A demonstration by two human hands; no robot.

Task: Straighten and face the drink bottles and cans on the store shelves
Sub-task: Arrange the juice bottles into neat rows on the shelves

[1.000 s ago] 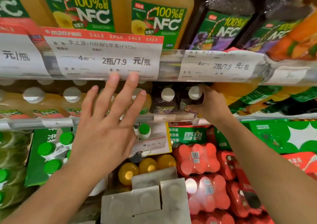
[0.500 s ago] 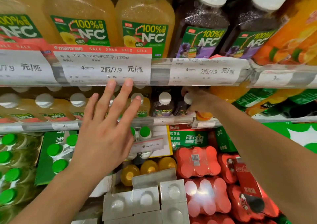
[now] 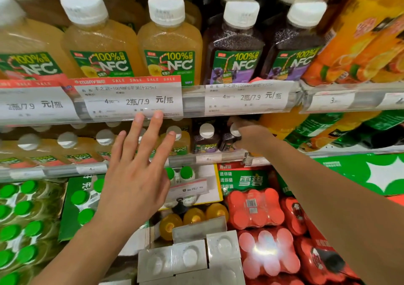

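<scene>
Right hand [image 3: 249, 135] reaches under the upper shelf rail and curls its fingers around a dark grape juice bottle [image 3: 229, 139] with a white cap, on the middle shelf at the right end of its row, just beside a second grape juice bottle [image 3: 205, 140] whose NFC label faces forward; left hand [image 3: 135, 175] hovers with fingers spread and straight in front of the apple juice bottles [image 3: 65, 147] on the same shelf, fingertips near the sale price tag [image 3: 131, 97], holding nothing; above, larger apple juice bottles [image 3: 168, 44] and grape bottles [image 3: 236, 46] stand upright, labels forward
</scene>
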